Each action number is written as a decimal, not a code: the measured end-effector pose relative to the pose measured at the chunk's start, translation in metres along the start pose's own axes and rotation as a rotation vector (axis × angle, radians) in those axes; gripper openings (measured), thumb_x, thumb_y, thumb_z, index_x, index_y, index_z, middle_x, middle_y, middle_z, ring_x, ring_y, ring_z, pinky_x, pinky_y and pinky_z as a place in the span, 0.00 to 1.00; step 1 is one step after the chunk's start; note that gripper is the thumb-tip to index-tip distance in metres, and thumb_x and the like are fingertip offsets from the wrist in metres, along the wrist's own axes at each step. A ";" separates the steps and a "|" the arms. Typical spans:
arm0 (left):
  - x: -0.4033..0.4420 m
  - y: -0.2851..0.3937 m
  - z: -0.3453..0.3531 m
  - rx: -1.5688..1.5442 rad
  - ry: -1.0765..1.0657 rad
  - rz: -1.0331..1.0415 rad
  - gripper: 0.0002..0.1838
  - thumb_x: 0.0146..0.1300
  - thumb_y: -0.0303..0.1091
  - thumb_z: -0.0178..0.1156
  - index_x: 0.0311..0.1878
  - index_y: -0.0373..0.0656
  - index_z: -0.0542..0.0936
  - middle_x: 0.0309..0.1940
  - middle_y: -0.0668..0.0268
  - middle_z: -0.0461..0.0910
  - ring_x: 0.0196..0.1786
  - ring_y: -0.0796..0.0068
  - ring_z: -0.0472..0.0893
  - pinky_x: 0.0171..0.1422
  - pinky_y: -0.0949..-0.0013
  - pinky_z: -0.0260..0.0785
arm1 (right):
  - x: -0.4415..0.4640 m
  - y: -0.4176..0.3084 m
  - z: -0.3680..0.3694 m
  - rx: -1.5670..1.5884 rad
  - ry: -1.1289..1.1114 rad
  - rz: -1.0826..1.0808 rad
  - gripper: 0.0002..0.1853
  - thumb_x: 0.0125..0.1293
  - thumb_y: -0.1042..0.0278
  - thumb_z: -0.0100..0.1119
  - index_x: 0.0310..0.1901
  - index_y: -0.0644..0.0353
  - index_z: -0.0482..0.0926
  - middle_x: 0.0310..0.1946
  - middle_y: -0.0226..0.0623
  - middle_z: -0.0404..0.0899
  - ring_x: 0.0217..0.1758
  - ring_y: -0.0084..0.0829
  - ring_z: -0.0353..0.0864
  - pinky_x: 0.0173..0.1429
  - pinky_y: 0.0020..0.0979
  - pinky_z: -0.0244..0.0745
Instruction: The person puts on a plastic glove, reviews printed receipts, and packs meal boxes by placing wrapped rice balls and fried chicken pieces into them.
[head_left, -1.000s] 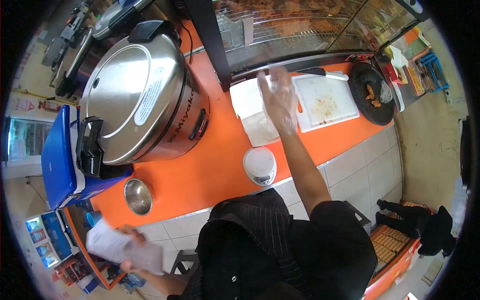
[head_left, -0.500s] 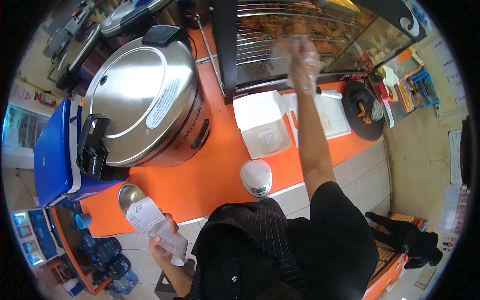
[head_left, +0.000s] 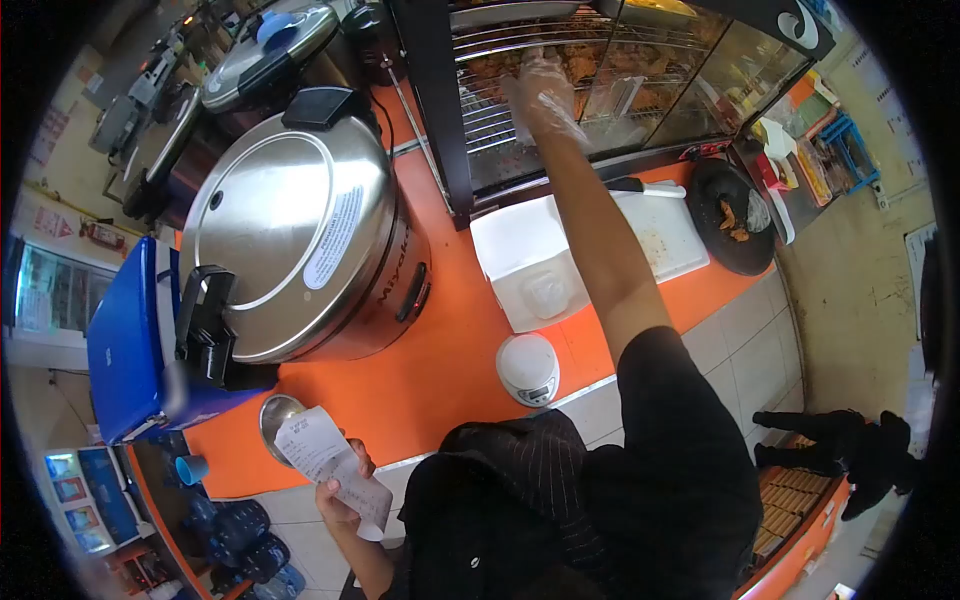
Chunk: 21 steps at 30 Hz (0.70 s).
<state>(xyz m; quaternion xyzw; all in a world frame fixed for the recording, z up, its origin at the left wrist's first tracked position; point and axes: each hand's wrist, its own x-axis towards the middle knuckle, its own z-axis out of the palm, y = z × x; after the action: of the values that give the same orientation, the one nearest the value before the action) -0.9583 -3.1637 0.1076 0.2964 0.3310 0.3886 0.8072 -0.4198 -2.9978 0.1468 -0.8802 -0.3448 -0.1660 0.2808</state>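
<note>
My left hand (head_left: pixel 347 490) grips a long printed receipt (head_left: pixel 335 462), with the thumb on its near side. The paper's top end overlaps a metal bowl (head_left: pixel 278 420) on the counter. My right hand (head_left: pixel 546 98), in a clear plastic glove, reaches into a warming display case (head_left: pixel 500 188). Its fingertips are at the pieces of fried food (head_left: pixel 582 65) on the wire rack; whether they pinch a piece I cannot make out. Below my right forearm stands an open white takeaway box (head_left: pixel 515 235) with a clear-wrapped bundle (head_left: pixel 547 295) inside.
A large steel rice cooker (head_left: pixel 290 240) and a blue cooler (head_left: pixel 125 345) fill the left side. A small scale (head_left: pixel 527 368) stands near the counter's front edge. On the right lie a white cutting board (head_left: pixel 660 235), a knife (head_left: pixel 660 190) and a dark stone plate (head_left: pixel 725 255) with food scraps.
My right hand has moved left and farther into the display case, towards the fried pieces. My left hand keeps hold of the receipt. The whole view has shifted slightly.
</note>
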 end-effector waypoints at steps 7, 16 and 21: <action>-0.017 -0.007 -0.018 -0.029 0.137 0.049 0.41 0.40 0.41 0.64 0.60 0.36 0.62 0.40 0.55 0.72 0.32 0.69 0.72 0.37 0.71 0.65 | -0.081 0.019 -0.062 1.190 -0.327 0.210 0.25 0.59 0.67 0.61 0.56 0.66 0.67 0.49 0.46 0.76 0.53 0.43 0.78 0.56 0.40 0.74; -0.006 -0.028 -0.028 0.027 0.086 -0.118 0.43 0.40 0.45 0.64 0.61 0.37 0.63 0.39 0.55 0.71 0.32 0.72 0.69 0.36 0.74 0.61 | -0.226 0.090 -0.042 0.938 -1.077 0.634 0.21 0.58 0.64 0.62 0.51 0.63 0.73 0.45 0.37 0.77 0.45 0.26 0.77 0.49 0.29 0.73; 0.002 -0.031 -0.026 0.018 0.055 -0.121 0.42 0.39 0.43 0.63 0.60 0.36 0.64 0.37 0.53 0.71 0.30 0.72 0.69 0.33 0.75 0.61 | -0.258 0.082 -0.020 0.680 -1.131 0.680 0.26 0.53 0.59 0.66 0.52 0.63 0.74 0.43 0.37 0.77 0.45 0.27 0.76 0.51 0.30 0.71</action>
<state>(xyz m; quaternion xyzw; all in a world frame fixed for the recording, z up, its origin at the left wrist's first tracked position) -0.9642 -3.1726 0.0684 0.2720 0.3738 0.3441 0.8173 -0.5475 -3.1921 0.0060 -0.7541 -0.1773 0.5245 0.3532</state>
